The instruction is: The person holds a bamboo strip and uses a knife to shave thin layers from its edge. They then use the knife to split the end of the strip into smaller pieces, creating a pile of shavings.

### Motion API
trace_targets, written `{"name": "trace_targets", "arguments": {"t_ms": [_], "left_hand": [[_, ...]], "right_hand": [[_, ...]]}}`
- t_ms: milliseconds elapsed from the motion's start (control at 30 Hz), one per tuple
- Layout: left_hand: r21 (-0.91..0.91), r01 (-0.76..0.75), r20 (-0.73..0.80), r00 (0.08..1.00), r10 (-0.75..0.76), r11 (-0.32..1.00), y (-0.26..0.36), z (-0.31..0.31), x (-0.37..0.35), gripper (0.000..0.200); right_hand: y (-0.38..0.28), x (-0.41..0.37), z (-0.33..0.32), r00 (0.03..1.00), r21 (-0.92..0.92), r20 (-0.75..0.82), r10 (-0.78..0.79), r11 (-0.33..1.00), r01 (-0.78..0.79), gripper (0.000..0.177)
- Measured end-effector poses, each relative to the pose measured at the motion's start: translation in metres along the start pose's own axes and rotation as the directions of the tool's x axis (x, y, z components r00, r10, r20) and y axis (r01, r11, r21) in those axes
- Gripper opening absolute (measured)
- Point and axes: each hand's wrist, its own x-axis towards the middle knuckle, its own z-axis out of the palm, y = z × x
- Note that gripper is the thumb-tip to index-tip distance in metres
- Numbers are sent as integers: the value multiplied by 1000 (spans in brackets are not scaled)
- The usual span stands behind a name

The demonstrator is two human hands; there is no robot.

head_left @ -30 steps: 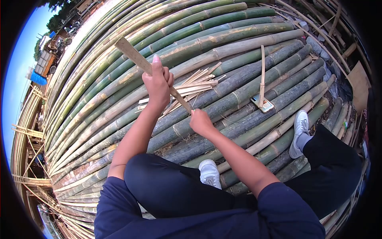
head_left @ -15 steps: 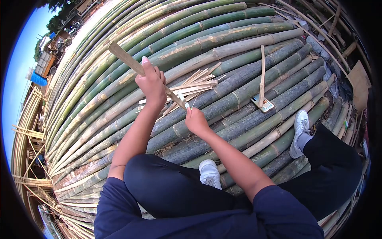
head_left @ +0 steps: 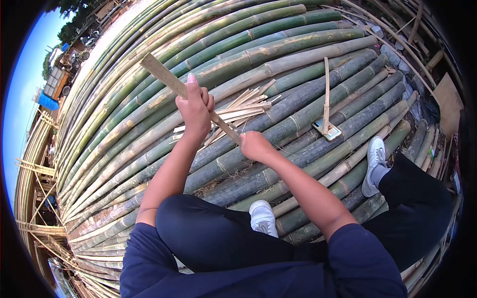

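My left hand is wrapped round the middle of a flat bamboo strip, its thumb pointing up along it. The strip slants from upper left down to my right hand, which is closed at its lower end. The blade seen earlier is hidden now, so what exactly my right fingers hold is unclear. Beyond my hands, a loose pile of thin split bamboo sticks lies on the bamboo poles.
To the right, a phone lies on the poles with a long thin bamboo piece resting over it. My white shoes stand on poles. A brown board is at the far right, a parked vehicle far left.
Both hands and the strip have shifted slightly right. My right hand has turned, and the white blade that showed at the strip's lower end is out of sight.
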Motion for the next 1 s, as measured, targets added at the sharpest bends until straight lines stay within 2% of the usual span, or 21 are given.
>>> {"name": "trace_targets", "arguments": {"t_ms": [33,100,133,167,233,300,367,400,500,533,600,633,700,767,833,867,967,1000], "left_hand": [[-2,5,-3,1000,-5,1000,-1,1,-1,46],[-27,30,92,995,-28,999,0,2,-3,46],[-17,31,111,993,-29,999,1,4,-5,46],[-13,27,108,994,-25,1000,2,3,-6,46],[-23,37,75,997,-35,999,2,4,-5,46],[-29,26,87,996,-23,999,0,2,-1,46],[-25,29,67,997,-28,999,0,2,-5,47],[-20,23,50,998,-22,1000,0,3,-3,47],[-19,24,49,999,-23,1000,0,3,-2,47],[-21,22,47,999,-21,1000,0,3,-2,47],[-10,7,47,999,-7,1000,-1,3,-1,47],[-14,1,51,999,0,1000,-1,4,0,47],[-7,22,90,996,-22,1000,-1,5,-2,47],[-4,27,119,993,-26,1000,-3,6,-4,46],[10,28,109,994,-29,1000,-1,7,-7,46],[-24,42,98,994,-40,999,0,6,-5,48],[-1,25,91,996,-24,1000,-1,7,-3,45],[-4,19,90,996,-19,1000,-1,7,-3,45]], "right_hand": [[-15,-2,-14,1000,-1,4,4,1000,-4,41],[-40,-4,-29,996,91,-86,-23,995,31,41],[-41,-5,-16,994,97,-104,34,995,-24,38],[-31,-6,2,994,98,-101,29,995,-19,38],[-9,-2,26,969,146,-248,16,989,21,36],[-3,4,19,971,133,-239,9,991,24,34],[-21,2,-11,997,-6,-53,-47,999,46,33],[-29,3,-16,976,45,-176,-125,990,135,33],[-54,-10,-27,979,33,-169,-113,992,120,32],[-44,-10,-15,979,29,-168,-116,992,122,32],[0,-5,28,992,14,-84,90,996,-90,31],[23,-2,37,992,10,-91,86,996,-85,31],[59,1,46,998,-97,49,43,995,-38,37],[21,-7,-1,994,-140,104,45,990,-30,33],[-18,-10,-32,996,114,-41,76,991,-70,35],[-30,-12,-37,994,157,-90,66,986,-51,36],[-16,-9,7,992,88,-128,-9,996,21,39],[14,-4,40,985,39,-174,8,999,-1,41]]}}
